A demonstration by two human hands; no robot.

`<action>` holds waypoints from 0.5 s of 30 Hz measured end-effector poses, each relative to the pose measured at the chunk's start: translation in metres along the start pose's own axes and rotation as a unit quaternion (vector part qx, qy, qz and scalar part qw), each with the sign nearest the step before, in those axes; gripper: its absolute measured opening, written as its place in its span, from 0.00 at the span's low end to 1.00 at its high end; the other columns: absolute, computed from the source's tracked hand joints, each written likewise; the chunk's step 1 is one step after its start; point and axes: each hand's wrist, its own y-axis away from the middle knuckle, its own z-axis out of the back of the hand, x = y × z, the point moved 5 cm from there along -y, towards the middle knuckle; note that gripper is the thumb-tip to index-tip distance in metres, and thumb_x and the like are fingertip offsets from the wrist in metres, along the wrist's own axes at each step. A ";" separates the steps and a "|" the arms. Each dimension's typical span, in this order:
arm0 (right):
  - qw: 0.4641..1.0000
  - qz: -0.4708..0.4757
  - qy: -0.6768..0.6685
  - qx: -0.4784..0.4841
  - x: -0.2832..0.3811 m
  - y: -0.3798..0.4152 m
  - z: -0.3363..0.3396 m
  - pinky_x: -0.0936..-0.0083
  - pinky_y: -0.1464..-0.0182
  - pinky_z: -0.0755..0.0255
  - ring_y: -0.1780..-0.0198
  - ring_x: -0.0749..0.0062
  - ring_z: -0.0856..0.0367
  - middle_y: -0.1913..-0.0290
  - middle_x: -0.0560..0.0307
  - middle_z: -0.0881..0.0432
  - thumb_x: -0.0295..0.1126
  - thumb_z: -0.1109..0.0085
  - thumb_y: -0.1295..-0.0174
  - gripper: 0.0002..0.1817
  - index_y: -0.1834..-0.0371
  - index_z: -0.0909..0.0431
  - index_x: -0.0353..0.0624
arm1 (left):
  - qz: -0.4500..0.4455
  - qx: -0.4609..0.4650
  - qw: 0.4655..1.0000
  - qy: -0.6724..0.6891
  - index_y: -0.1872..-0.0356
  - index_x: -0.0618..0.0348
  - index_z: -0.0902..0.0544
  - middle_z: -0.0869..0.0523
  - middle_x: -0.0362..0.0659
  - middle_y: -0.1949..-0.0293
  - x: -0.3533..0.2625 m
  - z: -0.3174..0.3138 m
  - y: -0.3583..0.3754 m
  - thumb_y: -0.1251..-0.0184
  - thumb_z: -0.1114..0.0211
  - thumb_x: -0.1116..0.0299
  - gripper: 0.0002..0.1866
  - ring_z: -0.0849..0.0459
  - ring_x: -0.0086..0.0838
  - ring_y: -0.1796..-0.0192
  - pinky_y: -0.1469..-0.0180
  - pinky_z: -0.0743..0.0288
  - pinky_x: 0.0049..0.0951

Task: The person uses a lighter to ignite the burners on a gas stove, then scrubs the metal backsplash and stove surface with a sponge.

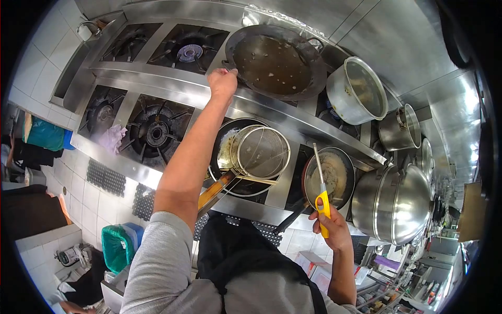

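Yellow lighter (323,208) — clamped in the right hand (333,229), its metal barrel pointing up across the frying pan (339,175), below and right of the wok (318,73)! Over at the wok's left edge, the left hand (222,83) was closed on its handle — liquid inside. Below the wok sat a wire strainer (264,153); to its right stood an open pot (339,99).

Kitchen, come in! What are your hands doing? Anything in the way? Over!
Left hand at big wok's edge. Right hand holding yellow lighter. Possibly in the way: strainer over front pan.
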 end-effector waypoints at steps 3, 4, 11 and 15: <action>1.000 -0.002 0.021 -0.002 -0.001 0.003 0.006 0.77 0.57 0.25 0.63 0.74 0.17 0.50 0.51 0.14 0.33 0.42 0.20 0.25 0.22 0.31 0.43 | -0.002 0.013 1.000 -0.007 0.67 0.64 0.20 0.19 0.42 0.69 -0.001 0.000 -0.001 0.36 0.22 0.71 0.12 0.23 0.26 0.67 0.62 0.26 0.33; 1.000 -0.001 0.021 -0.002 -0.001 0.004 0.007 0.77 0.57 0.25 0.63 0.74 0.17 0.50 0.51 0.14 0.33 0.42 0.20 0.25 0.22 0.31 0.43 | -0.008 0.023 1.000 -0.006 0.67 0.56 0.24 0.23 0.35 0.72 -0.003 -0.001 -0.001 0.32 0.24 0.73 0.13 0.27 0.21 0.71 0.67 0.32 0.29; 0.999 -0.002 0.032 -0.006 0.000 0.012 0.015 0.76 0.57 0.25 0.63 0.74 0.17 0.50 0.50 0.14 0.34 0.42 0.19 0.24 0.23 0.30 0.43 | -0.052 -0.072 0.990 -0.107 0.69 0.64 0.18 0.17 0.40 0.70 -0.007 0.008 -0.016 0.37 0.21 0.70 0.12 0.21 0.26 0.68 0.63 0.25 0.34; 0.999 -0.009 0.033 -0.002 -0.003 0.011 0.017 0.76 0.57 0.25 0.63 0.74 0.17 0.50 0.50 0.14 0.34 0.43 0.19 0.23 0.24 0.30 0.43 | -0.112 -0.066 0.973 -0.193 0.74 0.67 0.18 0.16 0.41 0.70 -0.021 0.017 -0.022 0.40 0.20 0.70 0.14 0.22 0.26 0.67 0.62 0.25 0.36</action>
